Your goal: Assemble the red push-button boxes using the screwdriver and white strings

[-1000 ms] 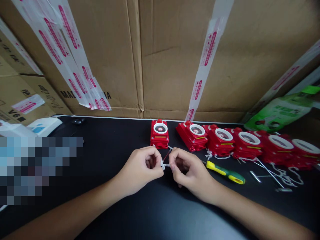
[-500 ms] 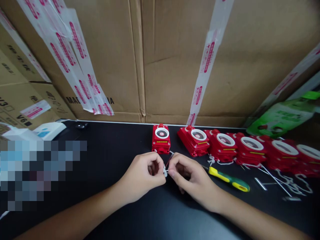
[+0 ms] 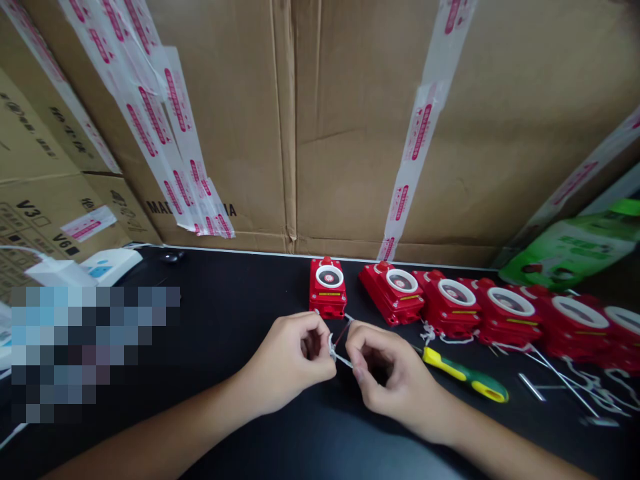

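Note:
Between my two hands runs a short white cord (image 3: 343,360). My left hand (image 3: 295,347) pinches it at a small loop or knot. My right hand (image 3: 395,367) pinches its other end between thumb and forefinger. Just beyond my fingers stands a red alarm box (image 3: 329,303) with a white-ringed round front, and thin cord and a dark reddish wire lead from its lower edge towards my hands. To the right of my right hand lies a screwdriver (image 3: 465,377) with a green and yellow handle.
Several more red alarm boxes (image 3: 393,300) stand in a row at the right, with white cords and metal T-handled tools (image 3: 533,387) before them. A green bottle (image 3: 570,247) is behind them. Cardboard boxes (image 3: 350,167) wall the back; a white device (image 3: 115,267) sits left.
My right hand has drawn a little away from my left, and a longer stretch of white cord shows between them. The whole view has shifted slightly.

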{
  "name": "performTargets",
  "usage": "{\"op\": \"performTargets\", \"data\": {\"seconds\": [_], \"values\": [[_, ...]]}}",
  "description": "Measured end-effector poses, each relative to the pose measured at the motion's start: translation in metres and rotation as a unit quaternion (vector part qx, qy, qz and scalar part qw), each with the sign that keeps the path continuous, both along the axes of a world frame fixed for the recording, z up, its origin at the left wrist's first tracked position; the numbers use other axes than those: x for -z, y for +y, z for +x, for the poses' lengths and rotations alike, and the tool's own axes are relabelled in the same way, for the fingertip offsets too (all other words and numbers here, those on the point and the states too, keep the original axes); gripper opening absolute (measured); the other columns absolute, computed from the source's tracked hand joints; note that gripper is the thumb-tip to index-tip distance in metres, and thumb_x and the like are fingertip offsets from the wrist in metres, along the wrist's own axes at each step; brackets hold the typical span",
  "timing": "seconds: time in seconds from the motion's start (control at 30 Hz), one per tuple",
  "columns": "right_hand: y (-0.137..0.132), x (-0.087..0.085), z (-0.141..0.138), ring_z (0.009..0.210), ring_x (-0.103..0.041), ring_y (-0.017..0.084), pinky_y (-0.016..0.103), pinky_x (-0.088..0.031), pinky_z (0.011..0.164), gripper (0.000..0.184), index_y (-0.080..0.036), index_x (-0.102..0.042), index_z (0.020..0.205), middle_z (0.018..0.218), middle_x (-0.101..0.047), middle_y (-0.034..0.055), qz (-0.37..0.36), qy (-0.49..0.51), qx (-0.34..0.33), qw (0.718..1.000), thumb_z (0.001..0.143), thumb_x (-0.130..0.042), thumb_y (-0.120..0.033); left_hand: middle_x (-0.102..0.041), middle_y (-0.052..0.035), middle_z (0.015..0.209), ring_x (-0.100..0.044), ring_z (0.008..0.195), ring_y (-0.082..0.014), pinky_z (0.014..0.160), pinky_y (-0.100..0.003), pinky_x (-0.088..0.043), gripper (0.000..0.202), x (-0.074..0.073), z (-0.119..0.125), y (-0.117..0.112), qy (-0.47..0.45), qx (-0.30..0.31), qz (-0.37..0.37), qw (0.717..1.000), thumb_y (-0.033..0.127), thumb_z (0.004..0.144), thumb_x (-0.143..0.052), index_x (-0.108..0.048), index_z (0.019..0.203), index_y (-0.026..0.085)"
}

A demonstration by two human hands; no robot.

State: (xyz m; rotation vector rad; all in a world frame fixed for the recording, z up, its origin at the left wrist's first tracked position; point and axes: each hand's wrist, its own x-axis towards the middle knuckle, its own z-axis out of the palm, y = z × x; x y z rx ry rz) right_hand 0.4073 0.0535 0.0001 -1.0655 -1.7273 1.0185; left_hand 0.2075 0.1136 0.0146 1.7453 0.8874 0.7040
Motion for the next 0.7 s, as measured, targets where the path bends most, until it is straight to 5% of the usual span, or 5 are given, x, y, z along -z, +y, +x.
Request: {"op": "performTargets", "data": {"seconds": [0.17,0.3,0.43,0.53,0.7], "values": [[0.0028,0.0034,0.0028,0.059,-0.041,0.010,0.025,-0.035,0.055,0.026,-0.022,-0.049,0.081,0.072,-0.046,-0.0045,-0.082,0.070,0.009,0.994,0.098,-0.064,-0.034,-0.054,0.0047,0.067,-0.045,0.060,-0.0103,0.057,-0.023,-0.035,0.007,0.0020,-0.0018,0.0005,-0.009,0.000,0.007,1.000,0.013,0.071,-0.062,-0.056,0.070,0.018],[0.0043,0.0062,0.0063,0.049,-0.039,0.009,0.023,-0.033,0.049,0.030,-0.021,-0.056,0.102,0.064,-0.045,-0.0085,-0.104,0.120,-0.018,0.987,0.107,-0.052,-0.050,-0.056,0.0039,0.071,-0.048,0.061,-0.0103,0.058,-0.023,-0.037,0.007,0.0040,-0.0037,0.0013,-0.017,0.007,0.022,1.000,0.011,0.074,-0.061,-0.059,0.073,0.017],[0.0049,0.0013,0.0046,0.067,-0.051,0.012,0.025,-0.043,0.061,0.020,-0.023,-0.066,0.119,0.085,-0.055,-0.0013,-0.006,-0.024,0.032,0.999,0.107,-0.057,-0.035,-0.058,0.0031,0.073,-0.051,0.063,-0.0110,0.060,-0.023,-0.038,0.008,0.0045,-0.0036,0.0007,-0.027,0.011,0.023,0.999,0.010,0.074,-0.062,-0.060,0.074,0.017],[0.0060,0.0011,0.0036,0.074,-0.055,0.015,0.027,-0.043,0.066,0.014,-0.023,-0.072,0.112,0.086,-0.059,0.0008,0.068,-0.110,0.034,0.991,0.104,-0.061,-0.025,-0.060,0.0016,0.077,-0.054,0.067,-0.0126,0.064,-0.025,-0.042,0.009,0.0048,-0.0033,-0.0006,-0.041,0.022,0.018,0.999,0.009,0.076,-0.063,-0.061,0.076,0.018],[0.0060,0.0050,0.0049,0.076,-0.058,0.016,0.028,-0.044,0.067,0.012,-0.022,-0.070,0.098,0.087,-0.061,0.0021,0.083,-0.124,0.038,0.988,0.103,-0.059,-0.020,-0.060,0.0014,0.077,-0.055,0.068,-0.0130,0.065,-0.025,-0.044,0.013,0.0032,-0.0038,-0.0011,-0.061,0.036,0.020,0.997,0.005,0.073,-0.061,-0.060,0.076,0.018]]}}
